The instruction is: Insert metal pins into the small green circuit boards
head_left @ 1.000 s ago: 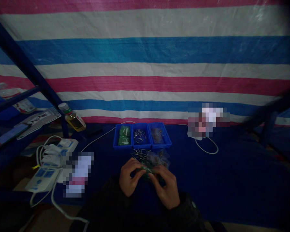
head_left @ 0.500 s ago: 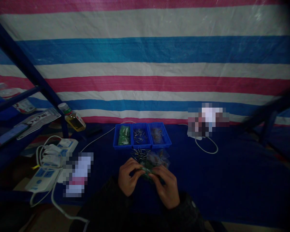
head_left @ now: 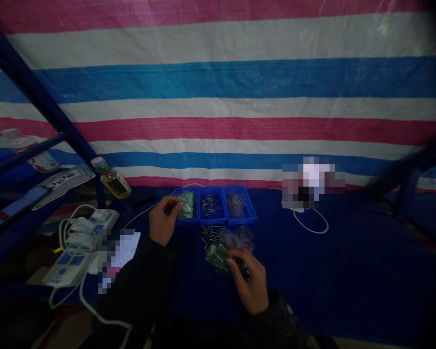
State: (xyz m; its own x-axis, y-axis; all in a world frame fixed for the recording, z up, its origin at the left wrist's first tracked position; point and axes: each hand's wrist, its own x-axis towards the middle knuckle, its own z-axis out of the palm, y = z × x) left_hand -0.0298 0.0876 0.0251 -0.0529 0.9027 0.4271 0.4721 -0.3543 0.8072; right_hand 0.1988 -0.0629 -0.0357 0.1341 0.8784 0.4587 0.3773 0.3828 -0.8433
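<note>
My left hand [head_left: 163, 221] is over the left section of a blue three-part tray [head_left: 199, 221], thumb and forefinger closed on the edge of a small green-and-clear plastic packet [head_left: 185, 198]. More green packets [head_left: 189, 212] lie beneath it. On the table, my right hand [head_left: 250, 280] pinches at the right side of a loose heap of green packets [head_left: 217, 258]; what lies between its fingertips is hard to make out. Thin metal pins [head_left: 210, 205] fill the middle section, and clear bags [head_left: 236, 204] the right one. Behind the green heap are loose pins [head_left: 211, 233] and clear bags [head_left: 240, 237].
A power strip [head_left: 67, 266] with plugs and white cables sits at the left, beside a partly blurred phone [head_left: 125, 249]. A bottle of yellow liquid [head_left: 116, 184] leans near the blue frame post [head_left: 82, 150]. A blurred-out item [head_left: 310, 186] and cable stand back right.
My left hand has left the green heap and moved forward and left to the tray's left section. The right hand stays at the heap, its fingertips now apart from the left hand's.
</note>
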